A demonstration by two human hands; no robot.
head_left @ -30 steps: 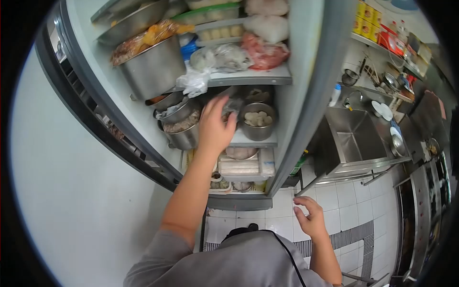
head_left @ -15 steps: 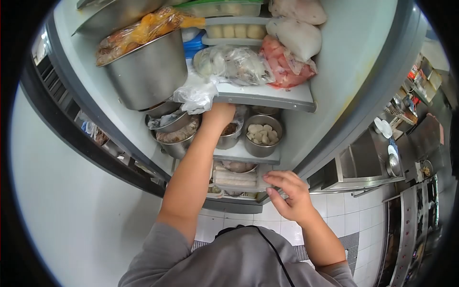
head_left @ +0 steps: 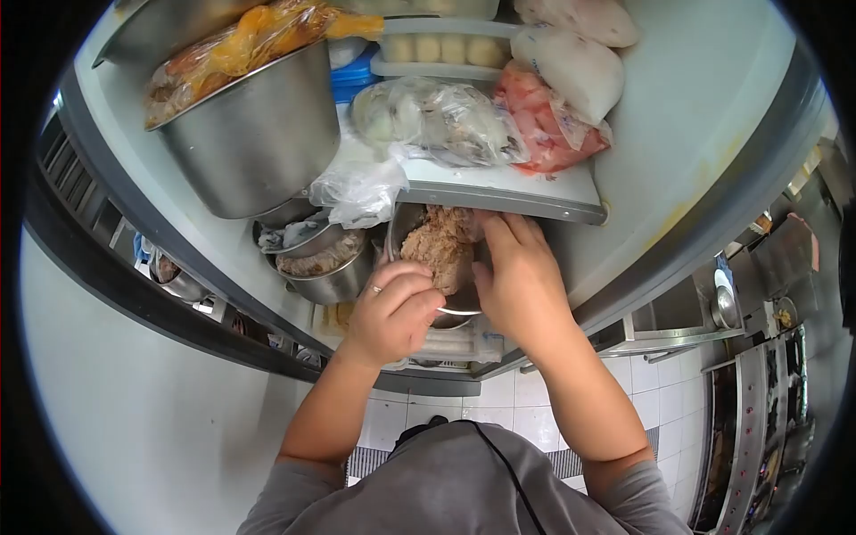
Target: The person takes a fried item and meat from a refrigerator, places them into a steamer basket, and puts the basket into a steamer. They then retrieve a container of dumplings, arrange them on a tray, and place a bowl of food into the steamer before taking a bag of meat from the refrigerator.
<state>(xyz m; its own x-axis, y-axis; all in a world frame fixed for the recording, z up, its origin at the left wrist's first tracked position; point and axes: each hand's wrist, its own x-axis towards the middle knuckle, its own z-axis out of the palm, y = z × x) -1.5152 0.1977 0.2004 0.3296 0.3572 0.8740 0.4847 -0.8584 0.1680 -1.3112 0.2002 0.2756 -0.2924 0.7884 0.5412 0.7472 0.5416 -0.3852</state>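
Observation:
A metal bowl (head_left: 457, 311) holds a lump of pale brown minced-looking meat (head_left: 435, 249), at the opening below the refrigerator's upper shelf. My left hand (head_left: 392, 309) is closed on the bowl's near left rim, with the thumb hidden. Over the bowl's right side lies my right hand (head_left: 519, 281), its fingers stretched away from me beside the meat and its thumb apart. The hand covers the right rim, so whether it touches the meat or the metal is hard to see. The bowl's far part is hidden under the shelf.
Left of the bowl are stacked metal pots (head_left: 325, 278) with food. Above, the upper shelf (head_left: 508, 198) carries a large steel pot (head_left: 254, 134), a knotted plastic bag (head_left: 364, 189), bagged pink meat (head_left: 544, 125) and a plastic box (head_left: 443, 49). The refrigerator's right wall (head_left: 687, 134) stands close by.
The bowl of meat has come into view at the lower shelf. My left hand has drawn back from under the upper shelf to its rim. My right hand has moved up and forward over it.

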